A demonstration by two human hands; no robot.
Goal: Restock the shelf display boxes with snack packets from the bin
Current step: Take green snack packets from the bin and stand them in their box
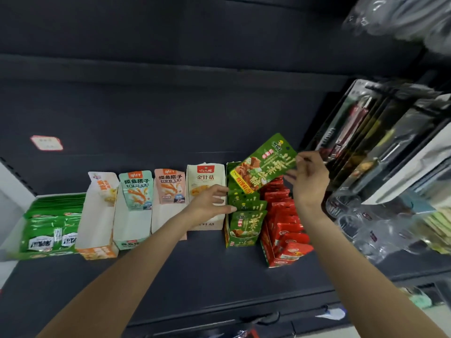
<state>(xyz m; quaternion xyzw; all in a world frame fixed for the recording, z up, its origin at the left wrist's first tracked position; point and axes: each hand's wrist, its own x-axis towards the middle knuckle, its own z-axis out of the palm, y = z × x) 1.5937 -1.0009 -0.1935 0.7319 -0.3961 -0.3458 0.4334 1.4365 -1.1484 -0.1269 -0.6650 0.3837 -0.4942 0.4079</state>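
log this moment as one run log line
right hand: pinches green packet | left hand: touches green display box packets | packet: above box, not in

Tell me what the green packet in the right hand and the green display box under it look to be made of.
Green packet: glossy printed plastic film, probably; it shows sheen and a flat sealed edge with a hang hole. Green display box: printed cardboard, apparently; stiff thin walls with a cut-out front. The right hand pinches the packet; the left hand touches the box's packets.

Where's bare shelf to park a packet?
Free: the dark shelf strip in front of the boxes, and the deck behind them. Crowded: the box row, white box through red box, stands side by side; hanging goods crowd the right.
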